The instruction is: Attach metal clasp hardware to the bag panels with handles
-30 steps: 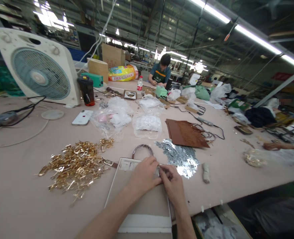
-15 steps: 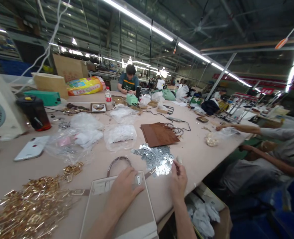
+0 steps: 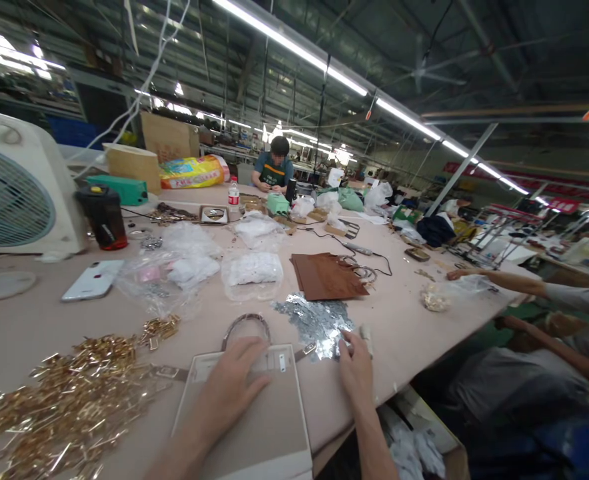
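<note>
A beige bag panel (image 3: 254, 427) with pale edges lies in front of me. My left hand (image 3: 227, 383) rests on it with fingers stretched out, holding nothing. Near the panel's top right sits a small silver metal plate (image 3: 282, 363). A dark curved handle (image 3: 247, 319) shows beyond the top edge, and a strap with a buckle (image 3: 307, 349) sticks out on the right. My right hand (image 3: 355, 367) is at the near right edge of a pile of thin silver metal plates (image 3: 317, 320), fingertips touching it and slightly apart. Beside those fingers lies a whitish stick-like piece (image 3: 366, 339).
Gold-coloured hardware (image 3: 74, 400) is heaped at left. Brown leather pieces (image 3: 327, 277) lie beyond the plates; plastic bags (image 3: 252, 273), a phone (image 3: 93, 280), a tumbler (image 3: 102, 217) and a fan (image 3: 19, 187) are around. Another person's arm (image 3: 504, 280) reaches in from the right; one person (image 3: 274, 167) sits opposite.
My right hand's fingers have gone from a pinch to a looser spread at the plates. My left hand has slid slightly left on the panel. The view has turned left.
</note>
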Demonstrator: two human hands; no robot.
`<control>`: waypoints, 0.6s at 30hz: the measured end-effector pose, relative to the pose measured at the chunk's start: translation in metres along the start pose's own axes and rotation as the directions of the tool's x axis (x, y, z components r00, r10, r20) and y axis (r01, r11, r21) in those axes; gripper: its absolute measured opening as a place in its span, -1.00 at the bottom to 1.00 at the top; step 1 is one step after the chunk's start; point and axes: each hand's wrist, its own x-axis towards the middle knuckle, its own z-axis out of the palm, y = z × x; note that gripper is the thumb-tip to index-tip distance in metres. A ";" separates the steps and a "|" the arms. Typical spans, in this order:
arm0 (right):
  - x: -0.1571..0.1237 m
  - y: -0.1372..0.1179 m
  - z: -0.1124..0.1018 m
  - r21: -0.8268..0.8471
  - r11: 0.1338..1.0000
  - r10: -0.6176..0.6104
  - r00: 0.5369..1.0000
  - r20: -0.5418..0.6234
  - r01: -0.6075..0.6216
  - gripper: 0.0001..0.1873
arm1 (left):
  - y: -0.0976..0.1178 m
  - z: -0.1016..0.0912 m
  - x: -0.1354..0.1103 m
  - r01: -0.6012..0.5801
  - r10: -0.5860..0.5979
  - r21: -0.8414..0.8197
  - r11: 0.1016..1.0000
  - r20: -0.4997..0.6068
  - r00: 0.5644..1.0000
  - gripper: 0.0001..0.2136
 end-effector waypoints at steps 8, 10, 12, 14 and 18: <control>0.001 0.002 -0.007 -0.106 0.994 0.010 0.995 0.101 0.001 -0.41 | -0.023 -0.056 -0.011 0.016 -0.013 -0.040 0.999 0.058 0.998 -0.52; 0.002 0.009 -0.006 -0.141 0.990 0.008 0.993 0.117 0.009 -0.41 | -0.023 -0.060 -0.014 0.049 -0.045 -0.062 0.997 0.073 0.996 -0.53; 0.004 0.014 -0.004 -0.168 0.986 0.012 0.994 0.113 0.007 -0.43 | -0.021 -0.060 -0.015 0.061 -0.057 -0.057 0.997 0.085 0.995 -0.57; 0.005 0.016 -0.002 -0.165 0.986 0.016 0.995 0.099 0.001 -0.43 | -0.018 -0.057 -0.015 0.047 -0.045 -0.019 0.999 0.096 0.994 -0.60; 0.002 0.004 -0.005 -0.073 0.997 0.003 0.999 0.035 -0.001 -0.42 | -0.010 -0.049 -0.015 -0.025 0.017 0.074 0.997 0.099 0.995 -0.75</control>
